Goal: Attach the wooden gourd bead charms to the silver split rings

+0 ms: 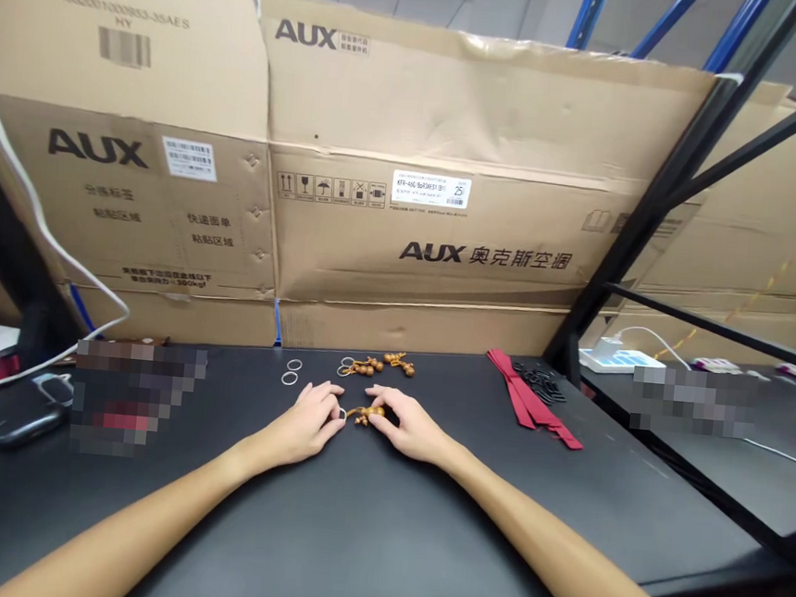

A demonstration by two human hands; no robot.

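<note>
Near the middle of the black table, my left hand [307,425] pinches a metal key ring [342,414] between thumb and fingers. A brown beaded charm [363,415] on an orange cord lies right beside that ring; whether the cord is looped through it I cannot tell. At its other end, my right hand [413,427] grips the charm's beads with thumb and fingers. Just beyond my hands lie another beaded charm [368,367] with a ring at its left end, and a further beaded charm [402,365]. Two loose key rings [290,378] rest beyond my left hand.
Red ribbon strips [525,398] and a pile of small black pieces [536,382] lie at the back right. Large cardboard boxes [490,111] wall off the rear. Black metal posts [598,279] stand at the sides. Glasses [55,389] and a dark case [25,427] sit left.
</note>
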